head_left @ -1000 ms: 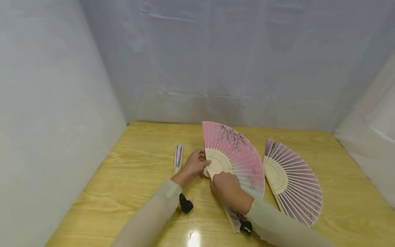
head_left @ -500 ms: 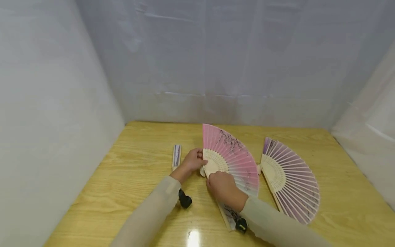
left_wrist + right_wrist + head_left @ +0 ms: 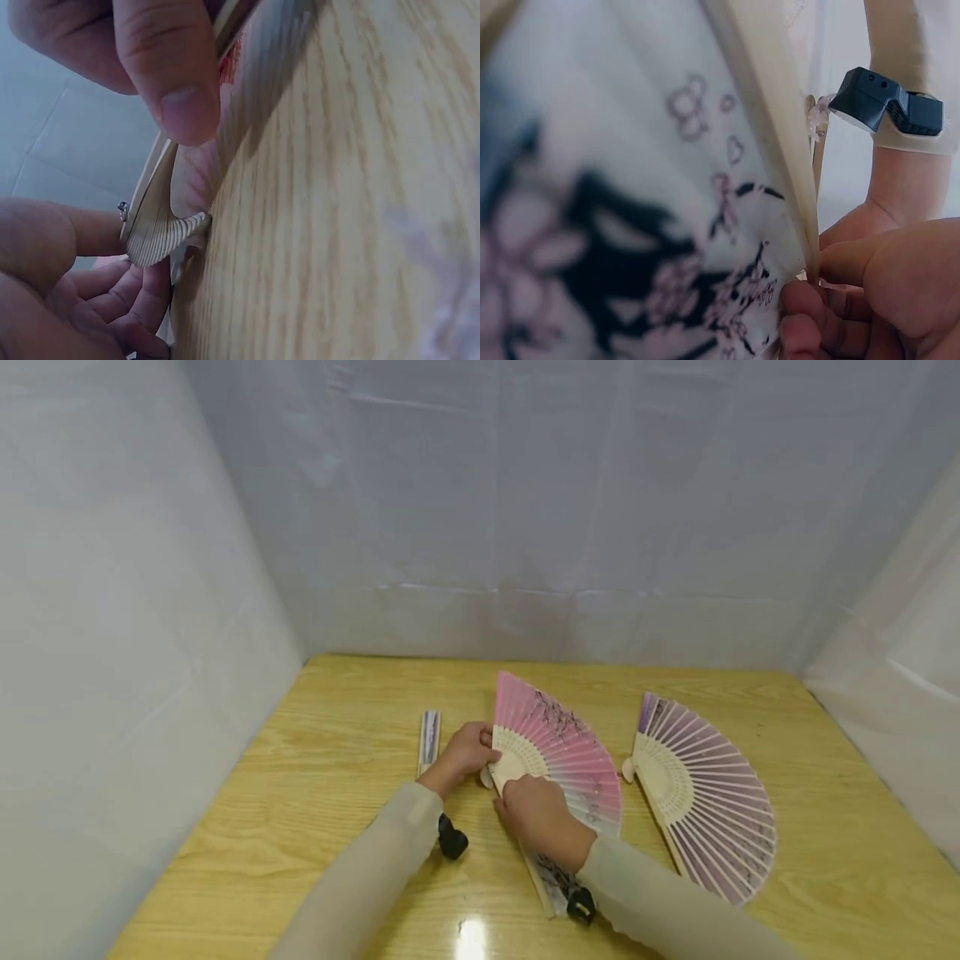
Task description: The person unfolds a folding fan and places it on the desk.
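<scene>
A pink folding fan (image 3: 573, 752) with dark blossom branches is partly spread at the middle of the table. My left hand (image 3: 468, 749) pinches it near the pivot end; in the left wrist view the left fingers (image 3: 97, 234) hold the stacked ribs (image 3: 157, 232) beside the metal pin. My right hand (image 3: 540, 814) grips the fan's near outer stick, fingers curled. Its thumb (image 3: 187, 112) presses there in the left wrist view. The printed leaf (image 3: 727, 172) fills much of the right wrist view, pinched at its edge by the right fingers (image 3: 840, 315). My right hand and forearm hide part of the leaf.
A purple folding fan (image 3: 723, 802) lies spread on the wooden table (image 3: 300, 827) at the right. Just left of my left hand lies a narrow folded fan (image 3: 429, 735), its lower part hidden by the arm. Pale sheeting (image 3: 480, 510) encloses the table's back and sides.
The pink fan's spread has narrowed, its top corner and right edge drawing in toward the near stick. Both hands keep their hold on it and have shifted slightly left.
</scene>
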A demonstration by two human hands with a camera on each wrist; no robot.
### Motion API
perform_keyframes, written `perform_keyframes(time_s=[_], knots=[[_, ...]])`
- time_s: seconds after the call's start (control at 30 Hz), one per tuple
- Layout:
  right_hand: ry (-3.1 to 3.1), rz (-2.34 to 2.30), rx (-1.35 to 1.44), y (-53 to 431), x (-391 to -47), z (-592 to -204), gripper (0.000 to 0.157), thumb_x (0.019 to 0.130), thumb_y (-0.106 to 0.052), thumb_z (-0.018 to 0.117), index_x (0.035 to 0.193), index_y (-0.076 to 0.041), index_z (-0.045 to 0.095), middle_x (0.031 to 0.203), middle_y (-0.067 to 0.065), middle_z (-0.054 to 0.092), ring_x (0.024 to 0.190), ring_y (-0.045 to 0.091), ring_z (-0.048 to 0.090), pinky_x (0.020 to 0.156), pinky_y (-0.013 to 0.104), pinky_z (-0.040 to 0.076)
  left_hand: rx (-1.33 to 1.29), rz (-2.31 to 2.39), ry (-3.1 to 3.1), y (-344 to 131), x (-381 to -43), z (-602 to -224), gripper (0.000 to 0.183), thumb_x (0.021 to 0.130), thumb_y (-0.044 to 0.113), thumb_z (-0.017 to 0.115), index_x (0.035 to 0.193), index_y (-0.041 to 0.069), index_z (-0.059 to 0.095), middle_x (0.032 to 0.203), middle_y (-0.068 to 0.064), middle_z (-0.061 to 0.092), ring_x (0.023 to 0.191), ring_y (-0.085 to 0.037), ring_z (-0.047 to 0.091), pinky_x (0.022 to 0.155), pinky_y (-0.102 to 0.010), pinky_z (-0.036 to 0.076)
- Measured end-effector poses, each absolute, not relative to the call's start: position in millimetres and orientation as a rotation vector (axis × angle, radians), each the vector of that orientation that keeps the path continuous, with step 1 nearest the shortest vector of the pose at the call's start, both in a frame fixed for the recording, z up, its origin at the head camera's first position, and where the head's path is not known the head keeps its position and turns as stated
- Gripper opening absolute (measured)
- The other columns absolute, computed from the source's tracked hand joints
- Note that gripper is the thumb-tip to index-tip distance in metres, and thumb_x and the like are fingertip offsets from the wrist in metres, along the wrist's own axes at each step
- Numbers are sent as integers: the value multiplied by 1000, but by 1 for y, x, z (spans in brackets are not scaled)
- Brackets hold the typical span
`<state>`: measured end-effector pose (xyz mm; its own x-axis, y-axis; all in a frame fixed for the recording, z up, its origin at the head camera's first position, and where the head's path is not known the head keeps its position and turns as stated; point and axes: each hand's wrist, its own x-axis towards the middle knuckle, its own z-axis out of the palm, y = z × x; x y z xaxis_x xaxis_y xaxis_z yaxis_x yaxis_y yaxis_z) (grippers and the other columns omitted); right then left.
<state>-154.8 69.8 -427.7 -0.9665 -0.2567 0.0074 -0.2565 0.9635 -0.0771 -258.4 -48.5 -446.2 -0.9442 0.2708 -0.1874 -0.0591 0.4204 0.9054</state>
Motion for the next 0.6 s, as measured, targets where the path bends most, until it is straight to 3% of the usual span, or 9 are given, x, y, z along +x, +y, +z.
perform_keyframes(time_s=[0.17,0.43,0.5,0.6], knots=[[3099,-181,-396,69,-152,-417,39,93,-31,63,62,-9,54,59,7,55,51,22,55,44,40,47,212,1413,2429,-48,-256,-434,35,86,-10,61,121,-8,59,94,-13,62,80,-19,57,64,-25,51],[3040,-213,-354,70,-152,-414,39,91,-35,66,64,-10,53,58,4,52,49,17,49,43,38,45,246,1300,2466,-44,-253,-431,36,85,-11,58,120,-6,60,91,-12,57,75,-19,52,56,-23,45],[3038,-224,-353,70,-153,-414,39,91,-36,67,64,-10,53,58,4,52,49,17,48,43,38,44,244,1275,2492,-44,-252,-430,39,85,-11,58,124,-7,58,100,-16,60,82,-21,54,61,-25,49],[3037,-245,-348,71,-154,-412,39,89,-36,67,64,-10,53,58,4,51,50,18,49,42,38,44,244,1231,2542,-44,-251,-430,47,86,-9,59,132,-7,53,119,-20,60,101,-26,57,81,-33,54]])
